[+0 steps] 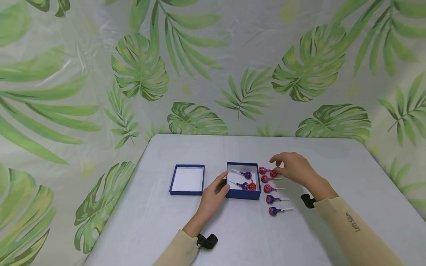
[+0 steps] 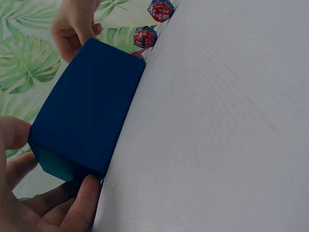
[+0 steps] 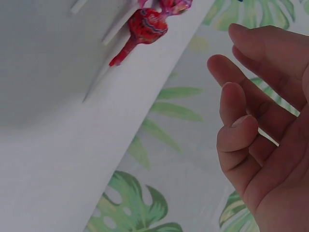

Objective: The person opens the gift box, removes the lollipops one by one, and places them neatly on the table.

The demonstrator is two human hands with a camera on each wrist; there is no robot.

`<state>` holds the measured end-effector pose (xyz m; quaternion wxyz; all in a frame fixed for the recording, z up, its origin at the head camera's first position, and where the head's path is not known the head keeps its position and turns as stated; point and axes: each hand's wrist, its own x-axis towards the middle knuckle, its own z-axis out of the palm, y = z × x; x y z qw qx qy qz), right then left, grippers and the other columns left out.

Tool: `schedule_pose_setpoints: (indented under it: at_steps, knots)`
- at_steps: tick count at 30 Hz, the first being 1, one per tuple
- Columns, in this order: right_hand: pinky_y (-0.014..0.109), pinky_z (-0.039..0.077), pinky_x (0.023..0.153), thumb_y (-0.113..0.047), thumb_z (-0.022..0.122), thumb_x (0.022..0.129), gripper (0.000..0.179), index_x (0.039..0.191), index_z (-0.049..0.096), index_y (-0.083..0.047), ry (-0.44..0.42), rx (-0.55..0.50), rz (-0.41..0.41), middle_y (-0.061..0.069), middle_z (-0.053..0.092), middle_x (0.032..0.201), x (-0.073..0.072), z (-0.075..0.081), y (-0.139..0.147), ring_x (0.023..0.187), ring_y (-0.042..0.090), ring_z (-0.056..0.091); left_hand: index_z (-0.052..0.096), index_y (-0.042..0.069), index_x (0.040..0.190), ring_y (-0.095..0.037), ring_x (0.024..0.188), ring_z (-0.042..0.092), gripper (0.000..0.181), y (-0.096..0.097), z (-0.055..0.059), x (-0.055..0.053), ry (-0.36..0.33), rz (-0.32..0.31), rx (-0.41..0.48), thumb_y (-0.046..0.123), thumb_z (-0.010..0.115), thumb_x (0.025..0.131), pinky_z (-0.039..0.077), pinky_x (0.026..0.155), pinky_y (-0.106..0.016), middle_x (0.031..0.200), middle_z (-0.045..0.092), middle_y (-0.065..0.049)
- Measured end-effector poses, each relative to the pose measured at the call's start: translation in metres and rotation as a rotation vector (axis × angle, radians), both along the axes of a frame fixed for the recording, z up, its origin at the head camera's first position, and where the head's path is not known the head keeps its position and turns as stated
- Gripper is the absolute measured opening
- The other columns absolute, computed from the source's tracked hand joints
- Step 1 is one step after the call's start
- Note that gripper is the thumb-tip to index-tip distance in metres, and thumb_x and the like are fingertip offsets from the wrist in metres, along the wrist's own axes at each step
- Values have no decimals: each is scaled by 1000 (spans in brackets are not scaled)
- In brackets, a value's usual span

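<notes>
A dark blue box (image 1: 244,194) stands on the table, its open top showing two purple lollipops (image 1: 247,175) and a red one (image 1: 252,186). My left hand (image 1: 213,194) touches the box's left end, thumb and fingertips spread along it. Beside the box on the right runs a column of lollipops: pink ones (image 1: 267,188) farther back, purple ones (image 1: 273,211) nearer me. At its far end lies a red lollipop (image 3: 147,26), its stick toward the right. Over that end hovers my right hand (image 1: 294,170), fingers loosely bent with nothing between them.
To the left of the box lies its shallow lid (image 1: 187,193), blue-rimmed with a white inside. A white cloth covers the table (image 1: 133,229). Leaf-patterned sheeting (image 1: 199,74) hangs behind the table and along both sides. Black cameras (image 1: 208,241) are strapped to both wrists.
</notes>
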<state>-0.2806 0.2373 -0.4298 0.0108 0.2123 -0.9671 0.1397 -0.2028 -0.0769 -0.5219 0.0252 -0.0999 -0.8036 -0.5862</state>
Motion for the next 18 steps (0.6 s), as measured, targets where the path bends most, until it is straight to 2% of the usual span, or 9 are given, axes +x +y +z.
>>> schedule_pose_setpoints:
  at_steps: [10, 18]
  knots:
    - [39, 53, 66, -16, 77, 88, 26, 114, 75, -15, 28, -51, 15, -2, 70, 92, 6, 11, -17, 75, 16, 60, 50, 32, 150, -21, 130, 55, 49, 1, -2, -1, 3, -3, -1, 36, 59, 102, 45, 107, -39, 141, 59, -5]
    - [34, 51, 63, -19, 78, 89, 29, 117, 74, -13, 2, -112, 38, -2, 69, 93, 9, 12, -35, 74, 13, 58, 50, 30, 150, -21, 129, 55, 49, 1, -3, -1, 5, 0, 0, 36, 59, 102, 46, 106, -39, 140, 60, -5]
